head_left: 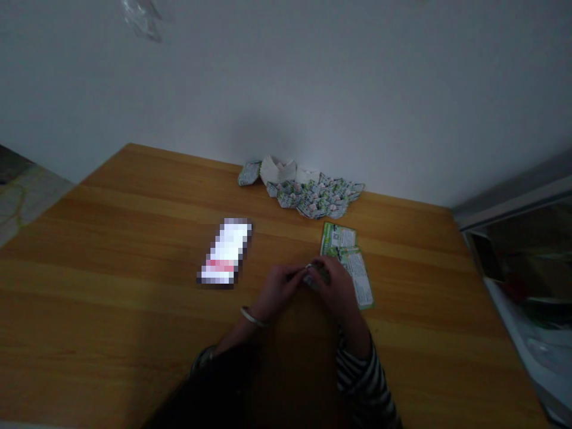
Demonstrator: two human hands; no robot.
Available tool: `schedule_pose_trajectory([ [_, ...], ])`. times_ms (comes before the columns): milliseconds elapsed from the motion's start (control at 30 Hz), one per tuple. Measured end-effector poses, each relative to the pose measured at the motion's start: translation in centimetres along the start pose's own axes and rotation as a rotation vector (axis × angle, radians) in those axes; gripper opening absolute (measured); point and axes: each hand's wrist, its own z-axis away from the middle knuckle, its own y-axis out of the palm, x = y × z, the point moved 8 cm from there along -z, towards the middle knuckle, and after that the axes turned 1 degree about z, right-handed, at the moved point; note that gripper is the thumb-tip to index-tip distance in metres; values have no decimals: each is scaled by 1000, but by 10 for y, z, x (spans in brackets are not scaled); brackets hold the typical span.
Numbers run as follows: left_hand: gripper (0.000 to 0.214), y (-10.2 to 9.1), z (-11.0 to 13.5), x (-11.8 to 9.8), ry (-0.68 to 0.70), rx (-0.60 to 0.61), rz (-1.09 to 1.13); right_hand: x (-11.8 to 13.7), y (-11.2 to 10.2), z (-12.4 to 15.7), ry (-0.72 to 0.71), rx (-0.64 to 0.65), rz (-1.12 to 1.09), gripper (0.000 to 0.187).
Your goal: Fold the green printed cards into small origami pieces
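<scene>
Between my hands is a small piece of printed paper [310, 279], partly covered by fingers. My left hand [279, 289] pinches its left side, with a pale bracelet on the wrist. My right hand [335, 283] is closed over the right side of the paper. Beside and partly under the right hand lie two flat green-and-white printed sheets [361, 277], overlapping each other. Farther back, against the wall, sits a cluster of folded printed paper pieces [317, 195], joined or stacked in rows; which of the two I cannot tell.
A phone [227, 250] with a lit, blurred screen lies left of my hands. The wooden table [134, 238] meets a pale wall [286, 77] at the back. A framed glass-like panel or shelf [504, 286] borders the right. Clear plastic [142, 18] hangs at upper left.
</scene>
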Motion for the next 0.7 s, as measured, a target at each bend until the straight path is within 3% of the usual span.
schedule_pose_trajectory([
  [100,24,10,1,0,29,90,-74,-1,4,2,-46,127,126,23],
  [333,20,-4,0,10,-75,-194,121,-3,-5,5,11,-147,20,32],
  [467,22,-15,2,7,-94,-262,93,-6,-8,5,53,-192,-34,33],
  [700,18,-12,1,7,-104,-265,211,-6,-9,4,41,-150,-77,33],
])
